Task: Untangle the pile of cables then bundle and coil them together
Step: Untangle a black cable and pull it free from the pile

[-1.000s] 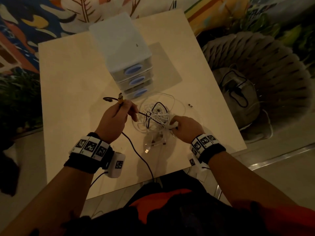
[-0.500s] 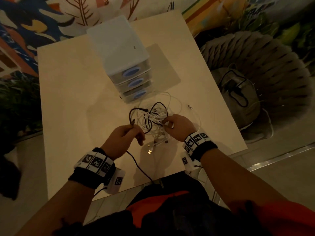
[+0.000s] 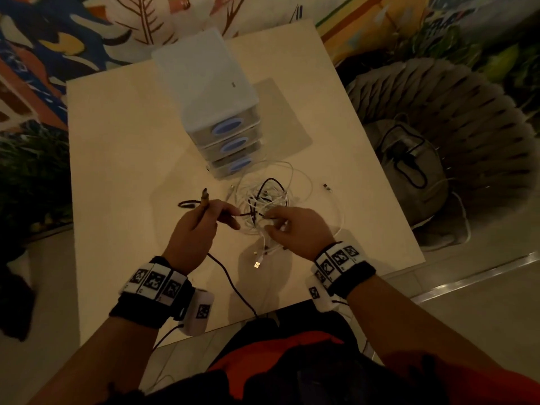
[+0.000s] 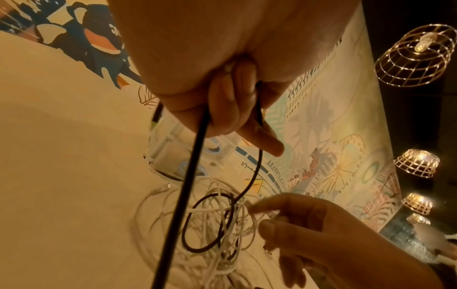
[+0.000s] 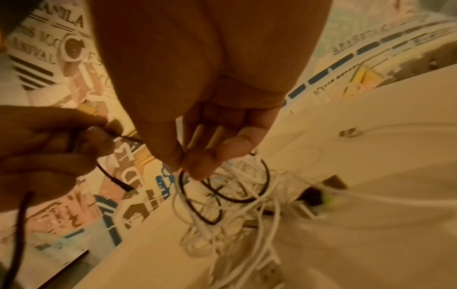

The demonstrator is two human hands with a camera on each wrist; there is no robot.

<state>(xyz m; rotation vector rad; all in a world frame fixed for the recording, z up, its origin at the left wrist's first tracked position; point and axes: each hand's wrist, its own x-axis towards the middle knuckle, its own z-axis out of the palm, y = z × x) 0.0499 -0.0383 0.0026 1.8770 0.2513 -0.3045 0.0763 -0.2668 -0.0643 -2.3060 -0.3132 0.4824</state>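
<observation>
A tangled pile of white cables lies on the table in front of the drawer unit, with a black cable looped through it. My left hand grips the black cable to the left of the pile, fingers curled round it. The cable's plug end sticks out beyond the hand, and its long part runs off the near table edge. My right hand pinches white strands at the pile's near side. A USB plug lies just below the pile.
A white three-drawer unit stands behind the pile. A small loose connector lies right of the pile. The pale table ends close to my body. A woven chair with a cushion and cable stands to the right.
My left hand dipped toward me with the black cable slack, then moved back up and left, drawing the cable out of the pile. My right hand stayed on the white strands.
</observation>
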